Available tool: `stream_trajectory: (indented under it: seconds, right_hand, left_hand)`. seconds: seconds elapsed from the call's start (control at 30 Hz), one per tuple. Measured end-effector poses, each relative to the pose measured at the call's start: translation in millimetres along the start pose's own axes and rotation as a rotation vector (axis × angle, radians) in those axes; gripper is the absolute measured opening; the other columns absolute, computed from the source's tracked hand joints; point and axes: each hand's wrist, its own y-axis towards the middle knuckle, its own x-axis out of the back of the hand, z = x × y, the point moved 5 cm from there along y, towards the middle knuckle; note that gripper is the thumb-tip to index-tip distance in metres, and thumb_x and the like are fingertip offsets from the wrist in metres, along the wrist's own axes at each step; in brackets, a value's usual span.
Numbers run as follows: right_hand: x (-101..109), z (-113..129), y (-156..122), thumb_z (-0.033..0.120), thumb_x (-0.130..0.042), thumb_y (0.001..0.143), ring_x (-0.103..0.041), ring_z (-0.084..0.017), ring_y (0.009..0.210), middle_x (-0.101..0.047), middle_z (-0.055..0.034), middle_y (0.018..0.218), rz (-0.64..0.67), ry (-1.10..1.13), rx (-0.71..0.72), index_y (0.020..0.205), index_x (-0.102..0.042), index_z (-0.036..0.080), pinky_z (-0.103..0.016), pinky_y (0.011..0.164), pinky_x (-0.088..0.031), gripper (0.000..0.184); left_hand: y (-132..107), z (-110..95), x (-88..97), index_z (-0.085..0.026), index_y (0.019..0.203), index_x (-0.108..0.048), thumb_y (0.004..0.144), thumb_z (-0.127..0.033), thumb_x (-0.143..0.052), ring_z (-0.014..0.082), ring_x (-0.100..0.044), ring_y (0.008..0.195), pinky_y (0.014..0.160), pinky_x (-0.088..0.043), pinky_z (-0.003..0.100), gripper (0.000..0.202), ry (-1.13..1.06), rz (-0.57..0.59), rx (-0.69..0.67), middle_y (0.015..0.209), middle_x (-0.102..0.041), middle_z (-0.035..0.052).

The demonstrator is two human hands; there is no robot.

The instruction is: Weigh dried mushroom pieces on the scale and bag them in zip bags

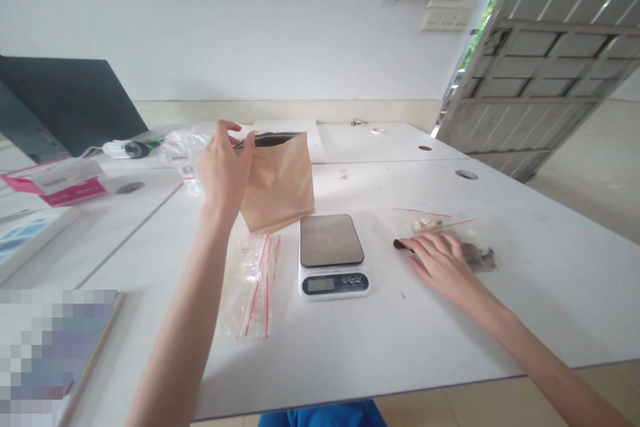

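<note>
My left hand is raised above the white table and pinches the open top edge of a brown paper pouch, which hangs upright. Below the pouch lies a stack of clear zip bags with red strips. A small digital kitchen scale stands in the middle with nothing on its dark plate. My right hand rests flat, fingers stretched out, on a filled clear zip bag that holds small brownish pieces.
A dark monitor stands at the far left, with a pink-and-white box and crumpled clear plastic near it. A blurred notebook lies at the near left. A grey metal door leans at the right.
</note>
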Motion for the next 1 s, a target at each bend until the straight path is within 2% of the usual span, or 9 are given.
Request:
stream_trajectory:
  seconds: [0.13, 0.23, 0.33, 0.43, 0.53, 0.67, 0.77, 0.87, 1.0]
  right_hand:
    - [3, 7, 24, 0.017, -0.041, 0.09, -0.06, -0.025, 0.09, -0.072, -0.0066, 0.085, -0.007, 0.031, 0.01, 0.092, -0.066, 0.022, -0.045, 0.089, -0.029, 0.026]
    - [13, 27, 53, 0.022, -0.043, 0.092, -0.06, -0.021, 0.083, -0.072, -0.0044, 0.086, -0.068, 0.151, 0.021, 0.092, -0.065, 0.022, -0.039, 0.084, -0.031, 0.022]
    - [14, 57, 82, 0.023, -0.048, 0.092, -0.06, -0.02, 0.082, -0.072, -0.0039, 0.088, -0.103, 0.187, 0.06, 0.096, -0.065, 0.021, -0.036, 0.081, -0.032, 0.018]
    - [4, 88, 101, 0.019, -0.051, 0.089, -0.059, -0.02, 0.083, -0.07, -0.0048, 0.088, -0.011, 0.177, 0.205, 0.095, -0.066, 0.021, -0.034, 0.077, -0.035, 0.016]
    - [14, 104, 107, 0.02, -0.049, 0.09, -0.058, -0.02, 0.079, -0.068, -0.0068, 0.089, -0.047, 0.247, 0.258, 0.089, -0.066, 0.02, -0.034, 0.072, -0.04, 0.016]
    - [71, 116, 106, 0.021, -0.045, 0.09, -0.059, -0.019, 0.082, -0.064, -0.0076, 0.086, -0.294, 0.542, 0.269, 0.095, -0.059, 0.018, -0.032, 0.074, -0.047, 0.015]
    - [97, 131, 114, 0.024, -0.043, 0.091, -0.058, -0.022, 0.103, -0.063, -0.0104, 0.106, -0.151, 0.664, 0.378, 0.111, -0.053, 0.017, -0.035, 0.085, -0.048, 0.023]
    - [96, 137, 129, 0.019, -0.033, 0.094, -0.06, -0.022, 0.102, -0.064, -0.0101, 0.108, 0.035, 0.666, 0.35, 0.109, -0.056, 0.017, -0.037, 0.086, -0.048, 0.027]
    - [72, 136, 151, 0.015, -0.037, 0.09, -0.065, -0.022, 0.086, -0.069, -0.0068, 0.093, 0.152, 0.677, 0.279, 0.089, -0.064, 0.02, -0.035, 0.076, -0.049, 0.027]
  left_hand:
    - [-1, -7, 10.3, -0.021, 0.103, -0.058, 0.082, -0.038, -0.051, 0.0273, -0.06, 0.093, 0.082, -0.043, 0.04, 0.027, 0.052, 0.084, -0.008, 0.1, -0.065, 0.011]
    - [-3, -9, 17.3, -0.022, 0.098, -0.061, 0.08, -0.037, -0.053, 0.0272, -0.059, 0.09, 0.08, -0.044, 0.039, 0.025, 0.095, 0.202, -0.061, 0.097, -0.066, 0.0099]
    - [-8, -10, 18.3, -0.021, 0.101, -0.063, 0.079, -0.038, -0.053, 0.0265, -0.06, 0.088, 0.081, -0.043, 0.039, 0.029, 0.129, 0.397, -0.154, 0.095, -0.067, 0.0087]
    - [-22, -12, 13.6, -0.022, 0.092, -0.068, 0.074, -0.04, -0.058, 0.0248, -0.062, 0.08, 0.077, -0.043, 0.034, 0.027, 0.11, 0.674, -0.235, 0.085, -0.069, 0.0057]
    - [-37, -16, 11.7, -0.026, 0.082, -0.07, 0.074, -0.037, -0.056, 0.0215, -0.061, 0.065, 0.066, -0.042, 0.029, 0.019, 0.113, 0.88, -0.218, 0.07, -0.069, 0.0021]
    - [-48, -31, 15.4, -0.025, 0.077, -0.071, 0.075, -0.025, -0.052, 0.0205, -0.06, 0.059, 0.066, -0.041, 0.03, 0.019, 0.19, 0.878, -0.241, 0.064, -0.067, 0.0014]
    - [-54, -42, 16.0, -0.023, 0.067, -0.069, 0.073, -0.016, -0.051, 0.0213, -0.06, 0.058, 0.064, -0.041, 0.03, 0.02, 0.166, 0.875, -0.286, 0.059, -0.064, 0.0027]
    - [-59, -48, 15.3, -0.021, 0.056, -0.064, 0.07, -0.006, -0.047, 0.0209, -0.058, 0.052, 0.06, -0.04, 0.03, 0.026, 0.217, 0.907, -0.334, 0.051, -0.06, 0.003]
    - [-64, -48, 13.8, -0.02, 0.06, -0.064, 0.072, -0.006, -0.045, 0.0222, -0.06, 0.053, 0.057, -0.04, 0.03, 0.027, 0.328, 0.952, -0.333, 0.058, -0.065, 0.0056]
